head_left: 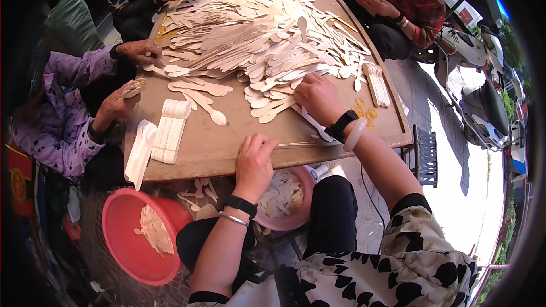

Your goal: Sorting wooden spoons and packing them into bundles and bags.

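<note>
Head: left hand [254, 160] pinching thin wooden sticks [297, 144]
Right hand [319, 99]: curled, grip unclear
Spoons [250, 59]: flat, pale wood, beyond right fingers [301, 91]

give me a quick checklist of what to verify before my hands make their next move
1. Left hand has a hold: ok, it appears to pinch thin wooden pieces at the table's near edge.
2. Right hand is at the pile of wooden spoons: ok, at its near edge.
3. Right fingertips grip a spoon: cannot tell, the hand hides them.
4. Piled spoons all aligned: not ok, they point various ways.
5. Loose yellow rubber bands within reach: ok, probably, they lie beside the right wrist.
</note>
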Available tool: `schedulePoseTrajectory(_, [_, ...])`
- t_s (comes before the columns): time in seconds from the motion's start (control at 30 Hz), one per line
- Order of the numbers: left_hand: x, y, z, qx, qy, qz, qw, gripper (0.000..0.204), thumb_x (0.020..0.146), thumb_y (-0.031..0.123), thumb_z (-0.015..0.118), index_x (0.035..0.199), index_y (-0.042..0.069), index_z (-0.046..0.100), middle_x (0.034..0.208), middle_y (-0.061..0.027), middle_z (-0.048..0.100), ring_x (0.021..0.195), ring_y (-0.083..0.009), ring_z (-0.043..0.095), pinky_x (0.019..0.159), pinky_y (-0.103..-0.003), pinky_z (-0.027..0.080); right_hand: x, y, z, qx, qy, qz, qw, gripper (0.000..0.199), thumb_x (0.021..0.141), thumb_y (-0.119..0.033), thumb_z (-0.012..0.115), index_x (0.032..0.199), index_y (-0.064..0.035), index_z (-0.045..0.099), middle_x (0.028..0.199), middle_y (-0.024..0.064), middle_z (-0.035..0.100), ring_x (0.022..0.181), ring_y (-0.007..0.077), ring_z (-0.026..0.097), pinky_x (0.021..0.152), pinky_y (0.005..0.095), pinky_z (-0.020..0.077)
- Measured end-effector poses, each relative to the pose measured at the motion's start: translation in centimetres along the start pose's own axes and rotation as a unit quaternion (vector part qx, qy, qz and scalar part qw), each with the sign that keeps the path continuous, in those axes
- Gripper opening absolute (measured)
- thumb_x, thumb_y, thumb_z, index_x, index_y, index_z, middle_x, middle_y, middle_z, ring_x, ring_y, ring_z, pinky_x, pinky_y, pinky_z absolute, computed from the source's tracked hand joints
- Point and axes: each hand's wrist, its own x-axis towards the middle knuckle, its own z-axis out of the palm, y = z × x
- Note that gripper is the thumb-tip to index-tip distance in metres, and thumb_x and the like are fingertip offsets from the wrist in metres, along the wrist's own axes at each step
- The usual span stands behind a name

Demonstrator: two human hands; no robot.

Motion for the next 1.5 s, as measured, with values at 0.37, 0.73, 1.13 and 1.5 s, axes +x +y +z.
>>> schedulePoseTrajectory(0.37, [-0.3, -0.1, 0.1, -0.006, 0.065, -0.003, 0.998, 0.014, 0.086, -0.007, 0.062, 0.097, 0.000, 0.068, 0.117, -0.0164, 0.063, 0.108, -0.0372, 0.059, 0.095, -0.045, 0.050, -4.0, -1.9, -3.1, 0.143, -0.074, 0.034, 0.986, 0.014, 0.091, -0.019, 0.069, 0.089, -0.0061, 0.075, 0.086, 0.0122, 0.067, 0.083, 0.0344, 0.067, 0.075, 0.0448, 0.0546])
schedulePoseTrajectory(0.73, [-0.4, -0.2, 0.1, -0.007, -0.009, -0.042, 0.999, 0.020, 0.091, -0.001, 0.057, 0.108, 0.004, 0.064, 0.106, -0.0102, 0.063, 0.108, -0.0320, 0.059, 0.096, -0.045, 0.049, -7.6, -2.1, -4.4, 0.240, -0.166, -0.019, 0.956, 0.010, 0.094, -0.013, 0.069, 0.098, -0.0056, 0.075, 0.093, 0.0103, 0.068, 0.090, 0.0296, 0.069, 0.078, 0.0386, 0.0548])
schedulePoseTrajectory(1.13, [-0.4, -0.3, 0.4, -0.003, 0.022, 0.015, 1.000, 0.015, 0.090, -0.002, 0.060, 0.101, 0.004, 0.068, 0.100, -0.0128, 0.062, 0.101, -0.0356, 0.060, 0.085, -0.045, 0.050, -6.2, 3.8, -5.0, 0.039, -0.102, 0.182, 0.977, 0.022, 0.084, -0.026, 0.071, 0.087, -0.0045, 0.074, 0.083, 0.0192, 0.072, 0.079, 0.0382, 0.070, 0.073, 0.0475, 0.0548])
schedulePoseTrajectory(1.5, [-0.5, -0.6, 0.4, -0.014, 0.015, -0.001, 1.000, 0.020, 0.085, -0.003, 0.058, 0.100, 0.005, 0.068, 0.102, -0.0106, 0.063, 0.103, -0.0336, 0.060, 0.090, -0.044, 0.050, -8.1, 0.9, -8.5, 0.589, 0.002, 0.386, 0.710, 0.031, 0.096, -0.017, 0.074, 0.117, 0.0044, 0.067, 0.108, 0.0105, 0.071, 0.094, 0.0191, 0.072, 0.084, 0.0312, 0.0597])
